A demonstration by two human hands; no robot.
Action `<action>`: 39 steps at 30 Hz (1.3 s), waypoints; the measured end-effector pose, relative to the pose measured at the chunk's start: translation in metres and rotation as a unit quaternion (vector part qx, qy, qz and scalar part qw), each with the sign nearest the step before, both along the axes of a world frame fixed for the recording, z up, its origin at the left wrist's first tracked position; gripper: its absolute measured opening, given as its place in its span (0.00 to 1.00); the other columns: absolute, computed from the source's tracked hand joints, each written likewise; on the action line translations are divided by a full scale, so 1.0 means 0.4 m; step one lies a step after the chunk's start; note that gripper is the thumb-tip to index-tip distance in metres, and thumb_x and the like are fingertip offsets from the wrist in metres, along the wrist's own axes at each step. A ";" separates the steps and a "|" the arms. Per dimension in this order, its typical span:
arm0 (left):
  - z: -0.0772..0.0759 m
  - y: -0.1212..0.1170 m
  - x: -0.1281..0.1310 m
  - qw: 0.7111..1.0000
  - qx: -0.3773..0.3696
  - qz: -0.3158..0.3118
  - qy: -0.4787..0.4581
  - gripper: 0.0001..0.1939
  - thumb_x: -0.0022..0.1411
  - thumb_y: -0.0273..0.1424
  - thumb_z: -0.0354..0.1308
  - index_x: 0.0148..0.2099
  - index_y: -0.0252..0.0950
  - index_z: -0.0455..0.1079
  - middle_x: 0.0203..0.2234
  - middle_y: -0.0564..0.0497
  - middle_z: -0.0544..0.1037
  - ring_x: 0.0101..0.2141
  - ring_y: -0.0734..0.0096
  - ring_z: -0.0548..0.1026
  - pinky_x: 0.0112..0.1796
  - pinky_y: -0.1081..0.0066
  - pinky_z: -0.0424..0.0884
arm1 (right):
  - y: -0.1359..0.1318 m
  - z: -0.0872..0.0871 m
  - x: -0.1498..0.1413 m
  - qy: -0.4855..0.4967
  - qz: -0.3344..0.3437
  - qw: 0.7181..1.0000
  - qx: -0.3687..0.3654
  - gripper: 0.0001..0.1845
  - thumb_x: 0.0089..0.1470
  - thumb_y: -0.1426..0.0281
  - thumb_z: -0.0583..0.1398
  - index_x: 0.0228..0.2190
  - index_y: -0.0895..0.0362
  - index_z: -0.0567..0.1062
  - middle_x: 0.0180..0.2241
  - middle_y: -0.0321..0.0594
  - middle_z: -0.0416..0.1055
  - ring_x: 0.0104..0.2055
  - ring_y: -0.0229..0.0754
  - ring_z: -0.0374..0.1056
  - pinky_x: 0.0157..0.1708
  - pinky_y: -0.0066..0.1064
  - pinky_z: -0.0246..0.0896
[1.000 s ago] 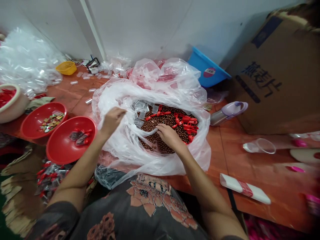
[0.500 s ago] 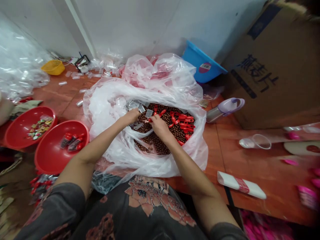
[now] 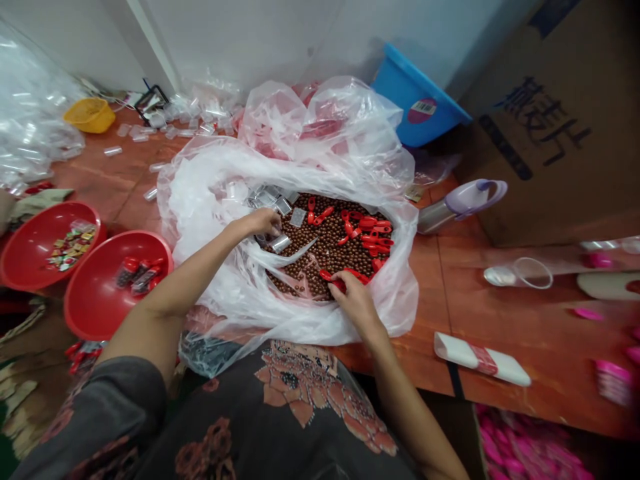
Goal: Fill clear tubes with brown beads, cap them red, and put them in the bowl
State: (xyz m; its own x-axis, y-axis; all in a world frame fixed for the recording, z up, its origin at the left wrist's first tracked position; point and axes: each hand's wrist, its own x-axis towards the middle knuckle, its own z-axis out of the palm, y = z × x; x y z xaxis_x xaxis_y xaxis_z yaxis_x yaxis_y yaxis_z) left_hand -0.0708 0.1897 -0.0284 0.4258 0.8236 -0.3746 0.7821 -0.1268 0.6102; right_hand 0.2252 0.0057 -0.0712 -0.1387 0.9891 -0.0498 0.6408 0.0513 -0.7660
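Note:
A big clear plastic bag [image 3: 210,193] lies open on the orange-brown table [image 3: 500,320], full of small brown beads [image 3: 330,240], red plastic clips [image 3: 373,230] and small clear packets [image 3: 280,200]. My left hand [image 3: 263,223] reaches into the bag's left side, fingers curled on a small clear packet [image 3: 281,243]. My right hand [image 3: 353,297] rests at the bag's near edge, fingers pinched on a red clip [image 3: 333,279].
Two red bowls stand at left: one [image 3: 83,300] with red pieces, one [image 3: 30,230] with coloured bits. A blue basin [image 3: 415,100], a cardboard box [image 3: 560,120], a purple-lidded cup [image 3: 455,207], a clear cup [image 3: 520,273] and a white tube [image 3: 480,360] lie at right. A yellow bowl [image 3: 90,113] sits far back left.
My right hand drew back from the middle of the beads to the bag's near edge, now with a red clip. My left hand moved in from the bag's rim onto the packets.

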 end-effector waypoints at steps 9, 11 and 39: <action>-0.066 -0.025 0.093 0.985 0.047 0.157 -0.058 0.13 0.46 0.38 0.71 0.29 0.33 0.77 0.20 0.53 0.74 0.24 0.72 0.67 0.29 0.72 0.58 | -0.042 -0.029 -0.019 0.003 -0.012 0.999 0.043 0.18 0.59 0.62 0.58 0.49 0.53 0.78 0.41 0.46 0.75 0.44 0.49 0.69 0.48 0.44 0.67; -0.073 -0.026 0.122 0.977 0.005 0.186 -0.109 0.13 0.44 0.36 0.72 0.28 0.32 0.76 0.18 0.55 0.72 0.23 0.73 0.67 0.29 0.73 0.60 | -0.049 -0.030 -0.021 0.007 -0.024 0.999 0.047 0.20 0.60 0.61 0.58 0.51 0.52 0.77 0.40 0.46 0.73 0.43 0.49 0.68 0.47 0.45 0.67; 0.060 -0.322 0.177 0.771 -0.330 0.228 -0.494 0.19 0.49 0.29 0.72 0.43 0.31 0.73 0.36 0.46 0.81 0.31 0.72 0.80 0.38 0.72 0.76 | 0.008 0.129 -0.035 0.459 -0.113 0.878 -0.076 0.21 0.47 0.61 0.69 0.45 0.47 0.77 0.47 0.36 0.77 0.45 0.42 0.73 0.46 0.38 0.72</action>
State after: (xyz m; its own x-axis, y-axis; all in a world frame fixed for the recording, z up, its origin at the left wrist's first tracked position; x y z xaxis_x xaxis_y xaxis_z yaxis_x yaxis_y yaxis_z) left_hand 0.0001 0.0609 -0.0044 0.4953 0.7403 -0.4546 -0.2347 0.6179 0.7504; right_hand 0.2112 0.0088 -0.0195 0.0088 0.9881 -0.1534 -0.2699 -0.1454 -0.9518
